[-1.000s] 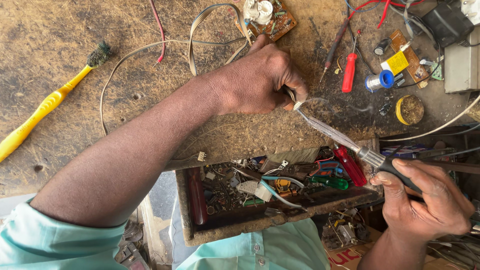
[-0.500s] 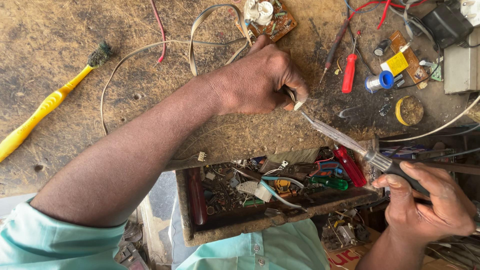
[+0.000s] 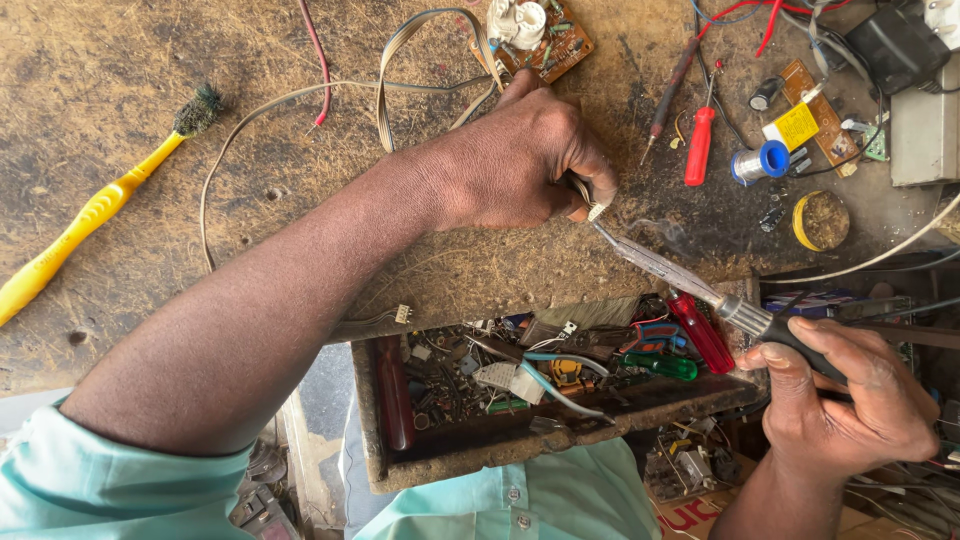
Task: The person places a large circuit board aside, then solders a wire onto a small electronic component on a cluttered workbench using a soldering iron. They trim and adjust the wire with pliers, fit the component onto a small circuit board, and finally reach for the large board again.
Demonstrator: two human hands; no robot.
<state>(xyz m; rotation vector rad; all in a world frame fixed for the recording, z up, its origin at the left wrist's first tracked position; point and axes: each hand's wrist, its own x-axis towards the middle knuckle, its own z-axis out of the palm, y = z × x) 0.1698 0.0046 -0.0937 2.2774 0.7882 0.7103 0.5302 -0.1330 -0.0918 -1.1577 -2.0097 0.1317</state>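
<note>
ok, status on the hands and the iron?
Left hand pinching small connector on ribbon cable. Right hand gripping soldering iron, tip at connector, smoke wisp. Nothing between them.

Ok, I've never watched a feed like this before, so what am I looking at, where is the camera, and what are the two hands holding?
There is one view, from a camera worn on the person's head, looking down at a scuffed brown wooden workbench. The left hand pinches the small white plug end of a flat grey ribbon cable. The right hand grips the black handle of a metal-tipped soldering iron, its tip at that plug, with a wisp of smoke there. On the bench lie a yellow-handled brush, a red-handled screwdriver, a brown circuit board, a blue solder spool and a round yellow tin. Below the bench edge, an open wooden drawer holds mixed parts.
</note>
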